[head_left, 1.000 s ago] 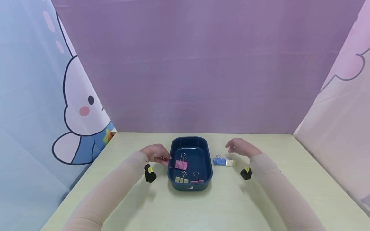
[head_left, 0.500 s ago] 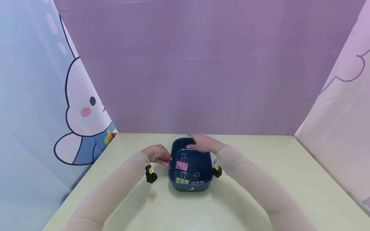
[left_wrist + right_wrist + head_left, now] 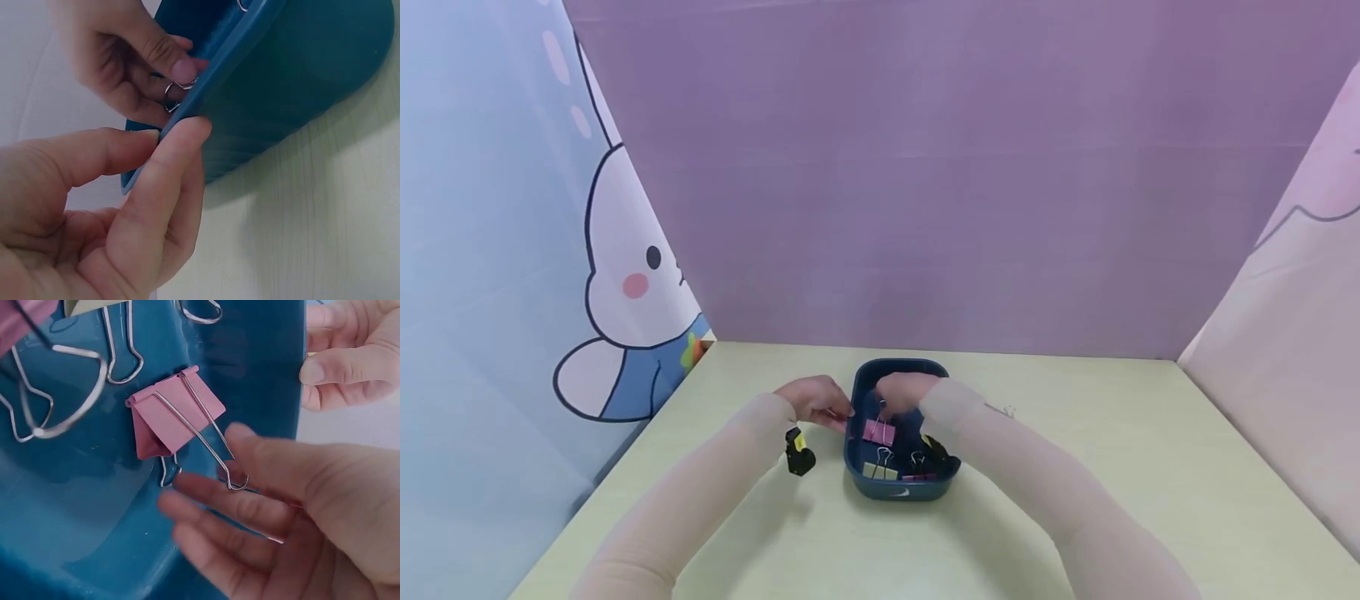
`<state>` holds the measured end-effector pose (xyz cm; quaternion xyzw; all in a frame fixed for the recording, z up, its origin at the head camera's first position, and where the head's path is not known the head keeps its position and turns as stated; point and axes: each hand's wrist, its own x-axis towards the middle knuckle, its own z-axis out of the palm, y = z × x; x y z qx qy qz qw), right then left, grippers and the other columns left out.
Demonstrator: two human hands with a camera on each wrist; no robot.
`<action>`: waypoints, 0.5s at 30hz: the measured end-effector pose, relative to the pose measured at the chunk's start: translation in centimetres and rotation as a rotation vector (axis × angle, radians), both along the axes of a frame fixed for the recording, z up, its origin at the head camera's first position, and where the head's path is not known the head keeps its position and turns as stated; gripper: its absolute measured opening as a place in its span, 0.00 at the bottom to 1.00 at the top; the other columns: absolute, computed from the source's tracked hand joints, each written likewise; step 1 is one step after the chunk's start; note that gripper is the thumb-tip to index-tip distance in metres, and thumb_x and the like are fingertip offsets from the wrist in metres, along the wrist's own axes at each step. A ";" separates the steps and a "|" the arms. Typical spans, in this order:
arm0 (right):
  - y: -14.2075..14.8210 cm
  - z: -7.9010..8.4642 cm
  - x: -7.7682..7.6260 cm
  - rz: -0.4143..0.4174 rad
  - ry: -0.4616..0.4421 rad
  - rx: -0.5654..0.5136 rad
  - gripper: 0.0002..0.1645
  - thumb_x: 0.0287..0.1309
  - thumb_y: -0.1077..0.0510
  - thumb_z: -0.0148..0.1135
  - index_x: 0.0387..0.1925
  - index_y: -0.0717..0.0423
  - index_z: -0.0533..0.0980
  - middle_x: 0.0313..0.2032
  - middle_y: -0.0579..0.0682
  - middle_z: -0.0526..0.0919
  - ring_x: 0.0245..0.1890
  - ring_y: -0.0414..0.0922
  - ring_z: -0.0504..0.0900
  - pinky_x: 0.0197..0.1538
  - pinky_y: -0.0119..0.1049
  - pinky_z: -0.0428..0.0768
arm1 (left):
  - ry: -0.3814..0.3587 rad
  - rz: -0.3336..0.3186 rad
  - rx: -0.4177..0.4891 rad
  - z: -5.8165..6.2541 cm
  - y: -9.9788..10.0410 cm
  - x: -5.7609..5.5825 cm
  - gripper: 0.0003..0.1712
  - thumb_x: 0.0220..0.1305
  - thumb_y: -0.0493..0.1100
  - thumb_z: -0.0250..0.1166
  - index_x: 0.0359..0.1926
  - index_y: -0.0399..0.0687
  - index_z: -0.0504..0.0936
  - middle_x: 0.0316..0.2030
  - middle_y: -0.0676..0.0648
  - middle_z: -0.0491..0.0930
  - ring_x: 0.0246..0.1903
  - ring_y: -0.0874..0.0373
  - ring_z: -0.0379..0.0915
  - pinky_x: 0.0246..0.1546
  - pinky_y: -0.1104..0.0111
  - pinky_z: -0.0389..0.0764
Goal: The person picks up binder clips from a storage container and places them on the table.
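My left hand [image 3: 815,398] pinches the left rim of a dark blue storage box [image 3: 300,75] between thumb and fingers. Inside the box, my right hand [image 3: 904,392] is at a pink binder clip [image 3: 178,412]. Its thumb and loosely bent fingers lie on either side of the clip's wire handle, thumb tip right at the wire. The clip's body sits tilted on the box floor. Nearer me in the box are a pale yellow binder clip [image 3: 880,472] and a second pink one [image 3: 918,477], mostly hidden by the front wall.
Beyond my right sleeve [image 3: 1045,475] a wire clip handle [image 3: 1009,410] shows on the pale table [image 3: 1120,442]. The sleeve hides the rest there. A purple cloth [image 3: 955,183] hangs at the table's back edge, with patterned cloths on both sides.
My right hand has moved left from above the blue and yellow clips on the table, over the box, then down to the pink clip. My left hand keeps its grip on the rim.
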<state>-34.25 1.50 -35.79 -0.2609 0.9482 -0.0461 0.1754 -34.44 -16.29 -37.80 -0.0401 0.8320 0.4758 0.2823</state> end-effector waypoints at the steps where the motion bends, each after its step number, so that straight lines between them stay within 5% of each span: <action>1: 0.0 0.1 0.0 0.002 -0.006 -0.024 0.10 0.64 0.57 0.61 0.45 0.55 0.82 0.39 0.50 0.86 0.38 0.45 0.84 0.46 0.38 0.84 | -0.001 -0.001 0.000 0.0 0.1 0.0 0.09 0.62 0.32 0.62 0.41 0.29 0.82 0.36 0.37 0.83 0.25 0.58 0.81 0.45 0.62 0.85; 8: 1.1 0.9 -0.3 -0.013 -0.052 -0.249 0.07 0.63 0.65 0.59 0.34 0.60 0.82 0.28 0.51 0.85 0.28 0.43 0.84 0.32 0.31 0.84 | -0.009 -0.008 -0.002 0.0 0.2 -0.1 0.08 0.63 0.32 0.62 0.40 0.30 0.83 0.32 0.41 0.82 0.25 0.58 0.80 0.45 0.63 0.85; 15: 5.4 4.5 -0.9 -0.084 0.141 -0.424 0.07 0.64 0.66 0.57 0.38 0.64 0.81 0.31 0.55 0.85 0.28 0.44 0.83 0.33 0.31 0.85 | -0.020 0.006 0.030 0.3 0.2 0.1 0.12 0.62 0.30 0.61 0.44 0.25 0.80 0.28 0.42 0.81 0.23 0.59 0.80 0.33 0.69 0.87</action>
